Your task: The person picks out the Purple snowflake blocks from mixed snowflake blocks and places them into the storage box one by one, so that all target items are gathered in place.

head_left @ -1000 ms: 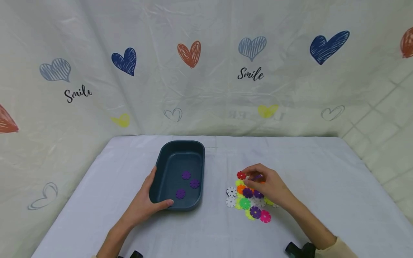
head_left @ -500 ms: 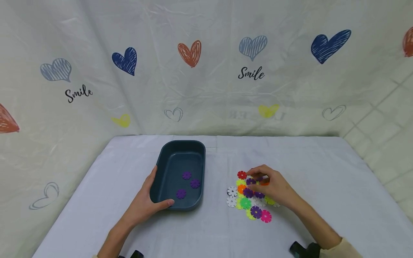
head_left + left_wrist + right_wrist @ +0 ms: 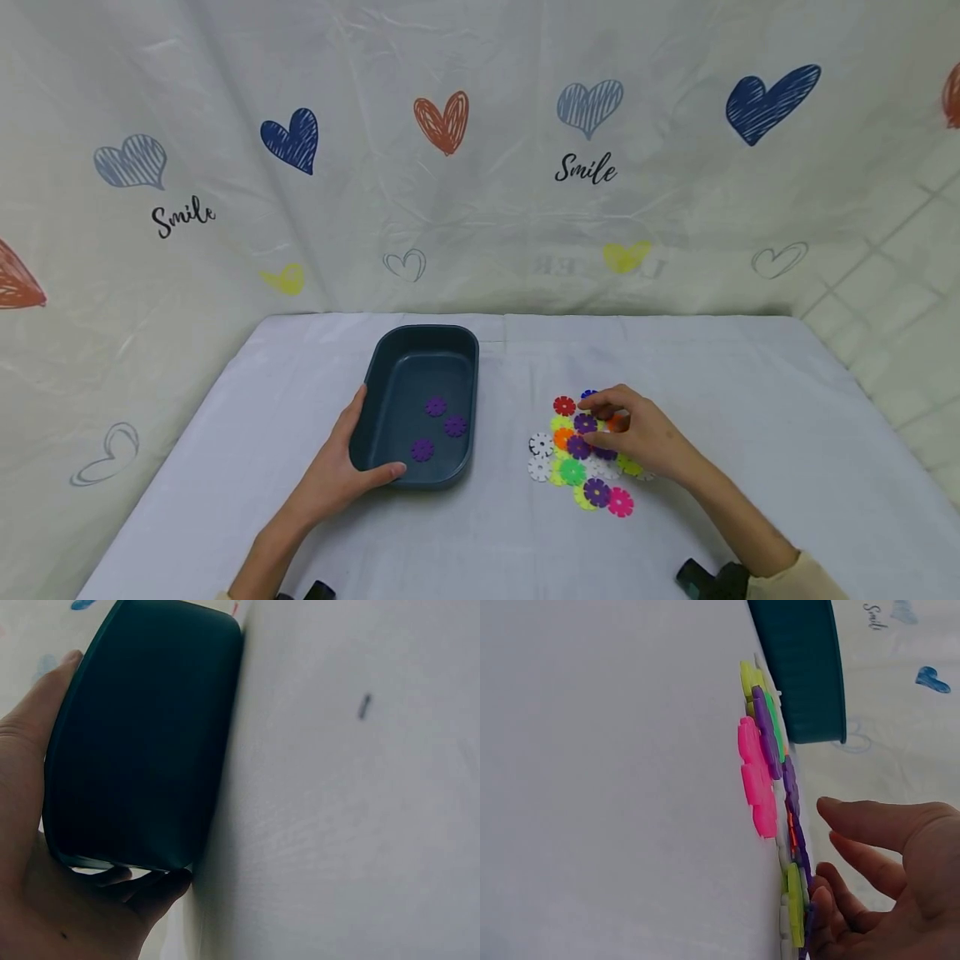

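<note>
Only head view shows discs (image 3: 422, 451) inside the tray (image 3: 405, 383) the left grip (image 3: 333, 471) clasps; right grip (image 3: 647, 432) gapes.

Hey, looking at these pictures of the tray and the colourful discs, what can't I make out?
- Head view: some of the disc pile is hidden by the right hand, so no exact count.
- Left wrist view: the tray's inside, hidden by its own outer wall.
- Head view: faint lettering on the backdrop, too pale to read.
- Head view: the black device bottom left, cut off by the bottom edge.
</note>
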A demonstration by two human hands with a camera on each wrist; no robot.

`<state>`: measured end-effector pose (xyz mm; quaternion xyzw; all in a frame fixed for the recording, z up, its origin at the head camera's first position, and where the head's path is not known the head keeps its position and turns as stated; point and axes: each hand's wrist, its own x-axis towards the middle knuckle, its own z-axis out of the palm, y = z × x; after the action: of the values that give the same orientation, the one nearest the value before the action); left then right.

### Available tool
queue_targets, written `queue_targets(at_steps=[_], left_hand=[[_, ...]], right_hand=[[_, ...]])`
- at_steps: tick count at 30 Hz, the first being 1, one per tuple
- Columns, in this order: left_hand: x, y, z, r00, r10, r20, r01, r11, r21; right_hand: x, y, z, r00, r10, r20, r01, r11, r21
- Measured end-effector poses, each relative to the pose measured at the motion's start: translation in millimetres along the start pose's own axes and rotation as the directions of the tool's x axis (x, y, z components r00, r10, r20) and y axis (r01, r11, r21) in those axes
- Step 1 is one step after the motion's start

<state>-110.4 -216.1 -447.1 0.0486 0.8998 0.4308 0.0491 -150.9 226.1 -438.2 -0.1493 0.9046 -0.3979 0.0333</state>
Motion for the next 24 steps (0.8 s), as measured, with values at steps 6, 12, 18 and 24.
queue_targets(at_steps=[6,12,18,24], left_hand=[[0.3,0.1,0.0,1.0,-0.002,-0.001,0.002,1.0,0.002],[-1.4,0.4,-0.8,1.0,0.001,-0.002,-0.001,1.0,0.001],[-0.4,1.2,-1.1,1.0,0.02,-0.004,-0.02,1.0,0.0],[0.2,-0.5,-0.6,1.0,0.02,-0.005,-0.02,1.0,0.009]], right_hand=[[1.3,1.7,-0.3,1.0,0.013,0.018,-0.013,0.999,-0.034],[2.7,2.1,1.9,0.999,0.016,0.029,-0.014,0.998,-0.064],[4.7,1.5,1.7,0.999,0.034,0.025,-0.032,0.994,-0.101],[6.3,1.5,3.1,0.998,0.049,0.033,-0.045,0.992,-0.115]])
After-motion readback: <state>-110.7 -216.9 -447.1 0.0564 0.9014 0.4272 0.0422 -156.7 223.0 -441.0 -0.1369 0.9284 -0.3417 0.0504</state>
